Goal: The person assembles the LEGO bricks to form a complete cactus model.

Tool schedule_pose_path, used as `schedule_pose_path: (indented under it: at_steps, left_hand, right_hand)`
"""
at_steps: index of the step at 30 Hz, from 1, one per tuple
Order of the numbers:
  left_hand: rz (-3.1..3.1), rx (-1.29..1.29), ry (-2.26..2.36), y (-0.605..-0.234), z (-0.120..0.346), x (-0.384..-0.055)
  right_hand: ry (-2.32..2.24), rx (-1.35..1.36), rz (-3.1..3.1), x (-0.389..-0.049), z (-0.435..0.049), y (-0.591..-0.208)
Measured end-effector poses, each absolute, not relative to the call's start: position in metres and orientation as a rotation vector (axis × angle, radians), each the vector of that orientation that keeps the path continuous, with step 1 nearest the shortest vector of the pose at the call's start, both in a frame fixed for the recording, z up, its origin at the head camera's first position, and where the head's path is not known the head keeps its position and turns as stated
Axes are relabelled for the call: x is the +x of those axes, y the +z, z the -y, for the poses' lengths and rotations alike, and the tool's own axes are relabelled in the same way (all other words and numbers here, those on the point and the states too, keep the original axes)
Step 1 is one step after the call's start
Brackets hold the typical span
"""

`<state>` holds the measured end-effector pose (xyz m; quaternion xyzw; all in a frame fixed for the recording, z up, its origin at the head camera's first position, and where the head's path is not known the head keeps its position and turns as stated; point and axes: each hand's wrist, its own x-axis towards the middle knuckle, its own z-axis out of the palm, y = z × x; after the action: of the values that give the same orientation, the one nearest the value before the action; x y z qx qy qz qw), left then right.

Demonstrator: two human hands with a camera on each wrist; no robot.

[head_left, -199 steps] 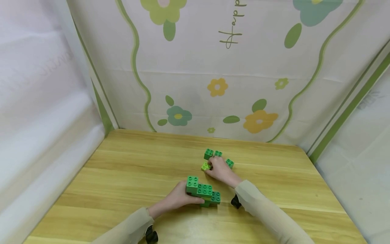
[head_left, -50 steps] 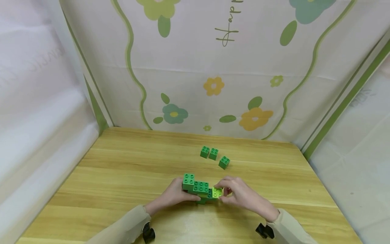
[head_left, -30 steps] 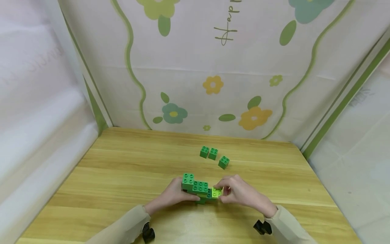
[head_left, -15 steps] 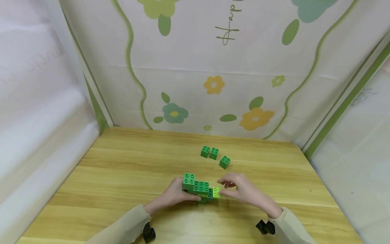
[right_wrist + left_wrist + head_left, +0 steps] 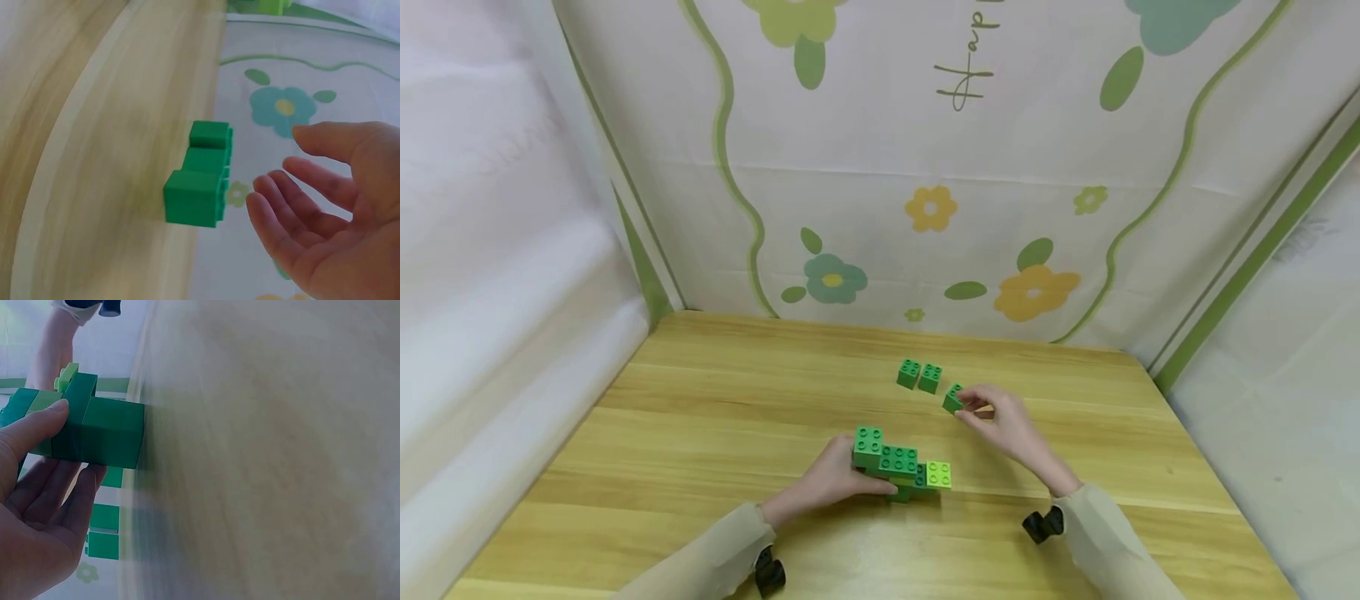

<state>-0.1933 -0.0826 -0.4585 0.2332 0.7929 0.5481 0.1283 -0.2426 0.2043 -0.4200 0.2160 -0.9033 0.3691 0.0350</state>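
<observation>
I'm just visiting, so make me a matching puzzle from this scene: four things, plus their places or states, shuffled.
1. Left hand
2. Right hand
3. Lime brick
4. Wooden table

A. Under three loose green bricks
B. On the right end of the joined bricks in the head view
C. Near one loose brick, gripping nothing
D. Holding the joined bricks

Pairs: 1-D, 2-C, 3-B, 4-A

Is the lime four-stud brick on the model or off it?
On: in head view, the lime brick sits on the model, at its right end.
</observation>
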Motion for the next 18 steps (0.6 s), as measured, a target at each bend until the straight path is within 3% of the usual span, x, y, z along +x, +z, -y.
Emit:
schedule_pose_path:
  at_steps: [18]
  left_hand:
    - [-2.320, 0.674, 1.582, -0.463, 0.082, -0.192]
  right_hand:
    - [1.086, 0.417, 2.873, -0.275, -0.218, -0.446]
